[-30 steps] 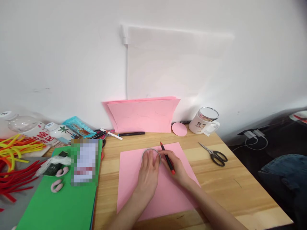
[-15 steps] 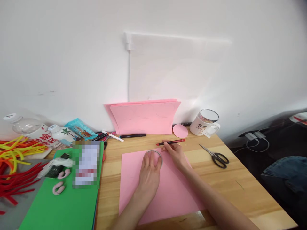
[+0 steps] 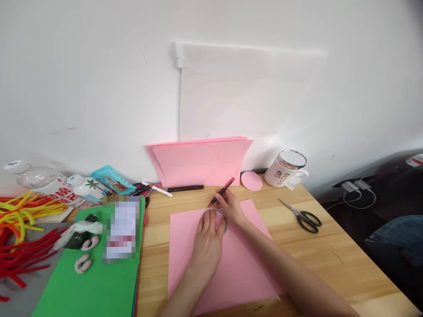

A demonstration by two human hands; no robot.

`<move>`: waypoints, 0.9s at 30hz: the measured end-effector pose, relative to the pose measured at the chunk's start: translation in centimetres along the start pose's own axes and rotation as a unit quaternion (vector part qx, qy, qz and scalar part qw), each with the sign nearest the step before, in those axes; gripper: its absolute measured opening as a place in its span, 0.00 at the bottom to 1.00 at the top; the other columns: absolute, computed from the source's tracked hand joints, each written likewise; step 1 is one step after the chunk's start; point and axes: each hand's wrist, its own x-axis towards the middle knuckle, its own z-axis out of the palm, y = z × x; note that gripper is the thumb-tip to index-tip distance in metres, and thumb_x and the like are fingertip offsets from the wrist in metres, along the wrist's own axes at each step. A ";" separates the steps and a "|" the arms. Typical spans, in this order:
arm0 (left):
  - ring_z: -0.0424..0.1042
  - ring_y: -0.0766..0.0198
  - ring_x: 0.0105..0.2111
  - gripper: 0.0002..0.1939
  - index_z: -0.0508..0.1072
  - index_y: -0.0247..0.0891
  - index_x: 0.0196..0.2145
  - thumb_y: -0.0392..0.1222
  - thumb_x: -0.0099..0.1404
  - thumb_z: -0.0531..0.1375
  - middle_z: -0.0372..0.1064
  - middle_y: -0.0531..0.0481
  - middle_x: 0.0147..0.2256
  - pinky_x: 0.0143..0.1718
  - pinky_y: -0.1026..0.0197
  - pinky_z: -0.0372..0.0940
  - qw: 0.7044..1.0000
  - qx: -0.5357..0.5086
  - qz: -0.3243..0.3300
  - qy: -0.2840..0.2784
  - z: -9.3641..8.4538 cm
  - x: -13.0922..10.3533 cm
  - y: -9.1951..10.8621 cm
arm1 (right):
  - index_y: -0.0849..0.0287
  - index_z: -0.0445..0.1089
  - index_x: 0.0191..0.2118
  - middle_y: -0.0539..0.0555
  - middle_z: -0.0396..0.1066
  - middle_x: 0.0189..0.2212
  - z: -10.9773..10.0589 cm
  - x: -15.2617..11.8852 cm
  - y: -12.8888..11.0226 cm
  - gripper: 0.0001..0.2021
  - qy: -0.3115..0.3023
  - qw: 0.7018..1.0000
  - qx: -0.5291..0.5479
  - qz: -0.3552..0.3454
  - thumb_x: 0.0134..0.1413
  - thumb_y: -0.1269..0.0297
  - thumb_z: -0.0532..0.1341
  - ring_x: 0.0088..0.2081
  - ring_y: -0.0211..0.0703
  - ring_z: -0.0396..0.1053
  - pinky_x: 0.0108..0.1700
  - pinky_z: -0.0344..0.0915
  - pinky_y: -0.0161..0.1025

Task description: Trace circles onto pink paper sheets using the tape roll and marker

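Pen x1, R hand; ring x1 under L hand

White wall w/ lg. pale sheet, lt. wood table below, dk. space at R
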 end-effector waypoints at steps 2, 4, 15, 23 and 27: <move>0.60 0.47 0.58 0.23 0.65 0.38 0.54 0.26 0.63 0.49 0.59 0.36 0.57 0.53 0.44 0.61 1.000 0.003 0.005 0.001 -0.1 0.0 -0.2 | 0.56 0.62 0.36 0.50 0.71 0.24 0.1 0.1 0.2 0.24 -0.003 1.000 -0.008 -0.006 0.44 0.40 0.63 0.24 0.45 0.74 0.28 0.73 0.43; 0.60 0.47 0.58 0.22 0.65 0.38 0.54 0.26 0.63 0.49 0.59 0.36 0.57 0.53 0.44 0.61 1.000 0.002 0.010 -0.001 -0.2 0.0 -0.3 | 0.56 0.62 0.36 0.50 0.71 0.24 0.2 0.1 0.3 0.23 -0.007 1.000 -0.017 -0.011 0.45 0.41 0.63 0.25 0.45 0.74 0.29 0.73 0.43; 0.60 0.46 0.58 0.21 0.65 0.38 0.53 0.28 0.63 0.51 0.60 0.36 0.57 0.53 0.43 0.61 1.000 0.012 0.014 -0.013 -0.4 -0.1 -0.2 | 0.57 0.63 0.41 0.51 0.71 0.26 0.3 0.5 0.8 0.17 -0.044 0.995 -0.085 -0.031 0.53 0.49 0.59 0.27 0.46 0.75 0.31 0.73 0.42; 0.61 0.46 0.57 0.21 0.66 0.38 0.53 0.28 0.63 0.51 0.62 0.36 0.55 0.52 0.44 0.62 1.000 0.021 0.014 0.003 -0.4 0.0 -0.2 | 0.59 0.61 0.47 0.54 0.72 0.28 0.1 0.8 1.1 0.18 -0.066 0.993 -0.097 -0.035 0.55 0.53 0.57 0.29 0.47 0.75 0.33 0.73 0.44; 0.61 0.46 0.56 0.21 0.66 0.38 0.52 0.28 0.62 0.52 0.62 0.36 0.54 0.51 0.44 0.62 1.000 0.021 0.018 0.013 -0.4 0.0 -0.3 | 0.59 0.59 0.50 0.55 0.74 0.31 0.2 0.9 1.1 0.17 -0.083 0.990 -0.103 -0.040 0.58 0.56 0.55 0.29 0.46 0.76 0.34 0.73 0.44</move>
